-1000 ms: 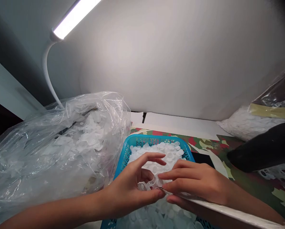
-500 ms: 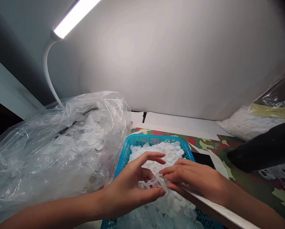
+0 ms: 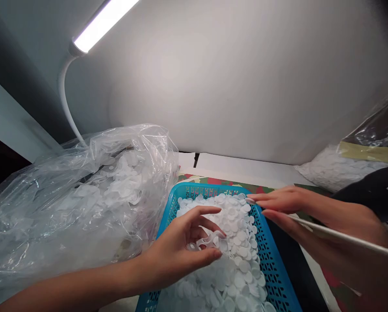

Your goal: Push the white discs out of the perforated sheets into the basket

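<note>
My left hand [image 3: 194,242] is over the blue basket [image 3: 276,260], fingers curled and thumb apart. In its palm and fingers it holds several translucent plastic rings [image 3: 210,242]. My right hand [image 3: 298,206] is at the basket's right rim, fingers held straight together above the thumb. A thin white rod [image 3: 343,236] runs between its thumb and fingers and out to the right. At its fingertips is a small white disc [image 3: 250,200]; whether it is pinched or just touched, I cannot tell. Many small white discs [image 3: 239,251] fill the basket.
A large clear plastic bag [image 3: 125,182] of thin white pieces lies left of the basket. Behind it rises a lit gooseneck lamp [image 3: 64,91]. At the right are another filled bag [image 3: 327,169] and a black object [image 3: 372,190]. A camouflage-patterned cover [image 3: 194,178] lies under the basket.
My right hand has moved right and away from my left hand, from the basket's middle to its right rim, with the white rod. My left hand stays nearly in place.
</note>
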`<state>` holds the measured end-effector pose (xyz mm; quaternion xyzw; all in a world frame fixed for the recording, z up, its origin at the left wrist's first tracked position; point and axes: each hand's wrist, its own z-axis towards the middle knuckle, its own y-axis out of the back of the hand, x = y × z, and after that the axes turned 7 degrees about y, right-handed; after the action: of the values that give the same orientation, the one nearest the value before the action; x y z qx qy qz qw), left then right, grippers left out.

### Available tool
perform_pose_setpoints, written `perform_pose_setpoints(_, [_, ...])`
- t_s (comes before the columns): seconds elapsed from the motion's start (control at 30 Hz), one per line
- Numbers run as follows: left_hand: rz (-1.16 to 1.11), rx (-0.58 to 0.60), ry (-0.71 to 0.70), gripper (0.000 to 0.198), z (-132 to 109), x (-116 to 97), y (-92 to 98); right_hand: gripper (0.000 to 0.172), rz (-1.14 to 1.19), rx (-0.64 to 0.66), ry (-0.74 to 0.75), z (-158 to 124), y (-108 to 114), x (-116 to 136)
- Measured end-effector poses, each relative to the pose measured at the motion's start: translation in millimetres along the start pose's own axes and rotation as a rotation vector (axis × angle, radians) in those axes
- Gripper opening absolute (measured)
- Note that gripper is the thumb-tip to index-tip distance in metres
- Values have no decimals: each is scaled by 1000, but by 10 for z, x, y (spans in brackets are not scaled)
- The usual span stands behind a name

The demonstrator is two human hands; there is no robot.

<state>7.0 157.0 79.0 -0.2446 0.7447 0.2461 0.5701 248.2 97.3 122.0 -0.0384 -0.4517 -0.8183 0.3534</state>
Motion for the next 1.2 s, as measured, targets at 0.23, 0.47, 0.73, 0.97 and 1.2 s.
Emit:
perform_pose_setpoints(0.23, [-106, -18, 11, 40, 15, -51, -18, 12, 123, 241, -39, -17, -73, -5])
perform_pose_setpoints(0.47, [-132, -73, -12, 34, 14, -72, -4, 17, 581, 456, -302, -17, -214, 7])
perform_pose_setpoints(0.73, [-151, -6, -16, 28, -6, -78, -6, 20, 757, 411, -412, 55, -284, 59])
perform_pose_setpoints(0.97, [-49, -14, -49, 21, -1, -57, -1, 19, 794, 375, -490, 83, -257, 63])
perform_pose_setpoints(1.2, [8, -49, -111, 16, 4, -108, 16, 14, 891, 388, -578, 81, -236, 0])
